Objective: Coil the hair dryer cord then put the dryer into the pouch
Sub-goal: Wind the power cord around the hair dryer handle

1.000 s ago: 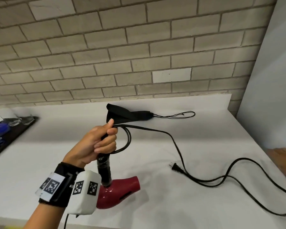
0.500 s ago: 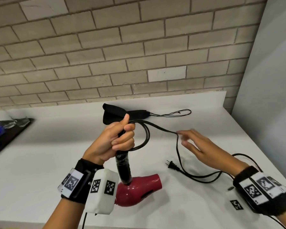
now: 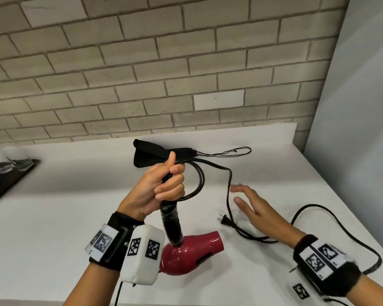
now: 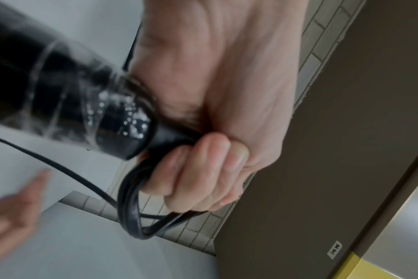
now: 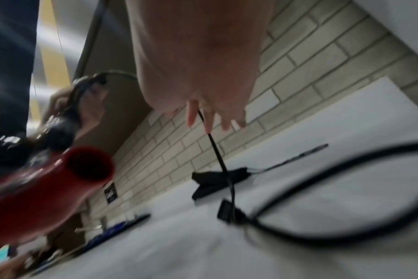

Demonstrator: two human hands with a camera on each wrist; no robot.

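Note:
My left hand grips the black handle of the red hair dryer, which hangs nozzle-down above the white counter. Loops of the black cord are held against the handle under the same fingers. From there the cord runs right, drops to the counter and ends in the plug. My right hand hovers with straight fingers just right of the hanging cord, holding nothing. The black pouch lies flat behind the left hand, partly hidden by it.
The pouch's thin drawstring trails right along the counter. A long slack loop of cord lies at the right near the counter's edge. A dark tray with glassware sits at the far left. A brick wall stands behind, a grey panel on the right.
My right hand came in from the right, touched the cord near the loops, then let go and dropped back down to the right. The left hand lifted the dryer slightly with another loop held.

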